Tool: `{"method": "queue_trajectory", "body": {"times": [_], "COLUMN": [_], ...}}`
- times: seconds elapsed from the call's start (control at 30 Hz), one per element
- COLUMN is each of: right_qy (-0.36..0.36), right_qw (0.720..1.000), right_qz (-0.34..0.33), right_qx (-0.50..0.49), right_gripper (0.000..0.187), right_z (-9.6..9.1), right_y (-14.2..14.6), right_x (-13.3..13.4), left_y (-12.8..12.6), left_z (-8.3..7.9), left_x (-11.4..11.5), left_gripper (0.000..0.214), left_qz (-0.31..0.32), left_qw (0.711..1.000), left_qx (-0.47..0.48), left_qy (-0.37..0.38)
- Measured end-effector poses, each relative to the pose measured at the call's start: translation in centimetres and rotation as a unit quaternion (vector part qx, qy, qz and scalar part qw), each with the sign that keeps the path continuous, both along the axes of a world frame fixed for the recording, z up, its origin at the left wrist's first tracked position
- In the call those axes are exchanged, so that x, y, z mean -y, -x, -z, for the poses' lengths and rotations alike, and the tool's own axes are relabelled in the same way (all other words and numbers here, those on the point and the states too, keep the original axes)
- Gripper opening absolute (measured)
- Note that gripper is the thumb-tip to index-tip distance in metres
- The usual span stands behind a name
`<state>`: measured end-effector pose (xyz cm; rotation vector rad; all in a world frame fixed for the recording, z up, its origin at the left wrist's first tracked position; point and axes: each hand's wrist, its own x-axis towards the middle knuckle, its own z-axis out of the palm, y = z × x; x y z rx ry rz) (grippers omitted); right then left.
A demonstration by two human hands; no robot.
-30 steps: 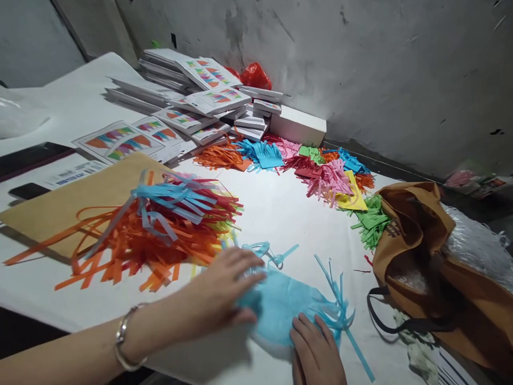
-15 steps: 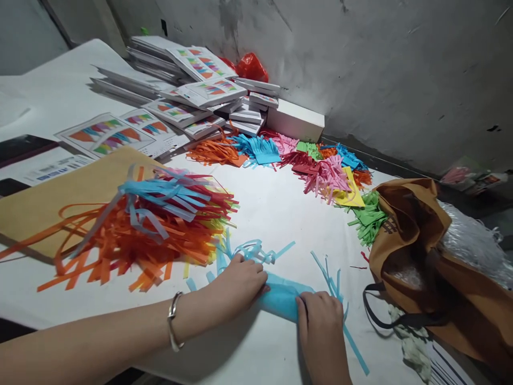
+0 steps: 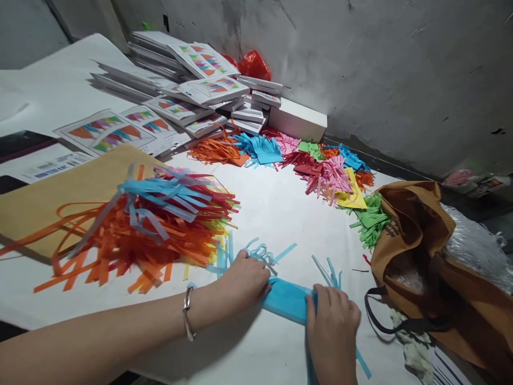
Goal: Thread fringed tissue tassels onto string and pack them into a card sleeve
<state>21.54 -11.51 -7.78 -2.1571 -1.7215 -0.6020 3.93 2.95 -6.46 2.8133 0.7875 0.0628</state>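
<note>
White tabletop (image 3: pixel 280 214) underneath, folded blue tissue paper (image 3: pixel 286 300) spans the foreground between the left hand (image 3: pixel 245 282) and right hand (image 3: pixel 332 319), fingers of both curled closed around it; even, level tension should keep the crease straight and the fringe strips (image 3: pixel 286 252) untangled.

Folded blue paper (image 3: pixel 289 300), probably tissue

A slim, shiny, silver-toned bangle (image 3: pixel 186 310) circles the left wrist (image 3: pixel 200 307), below and left of the frame's centre (its upper part looks thicker, knob-like). The left forearm (image 3: pixel 100 342), lower left, and right hand (image 3: pixel 333 326), lower right, are bare.
</note>
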Motion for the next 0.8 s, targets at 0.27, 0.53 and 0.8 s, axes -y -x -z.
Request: {"method": "queue_trajectory", "body": {"times": [0.27,0.53,0.8], "right_qy": [0.004,-0.038,-0.026], "right_qw": [0.976,0.970,0.968], "right_qz": [-0.215,-0.234,-0.248], "right_qx": [0.019,-0.059,-0.031], "right_gripper": [0.033,0.023,0.037], "right_z": [0.5,0.4,1.7], "right_y": [2.3,2.6,3.7], "right_x": [1.1,0.8,0.9], "left_y": [0.2,2.3,3.7], "left_z": [-0.6,-2.7,1.4], "left_x": [-0.3,0.9,1.6], "left_gripper": [0.017,0.031,0.014], "left_qz": [0.000,0.138,0.153], "left_qw": [1.000,0.983,0.976], "left_qx": [0.003,0.097,0.150], "left_qy": [0.015,-0.079,-0.037]}}
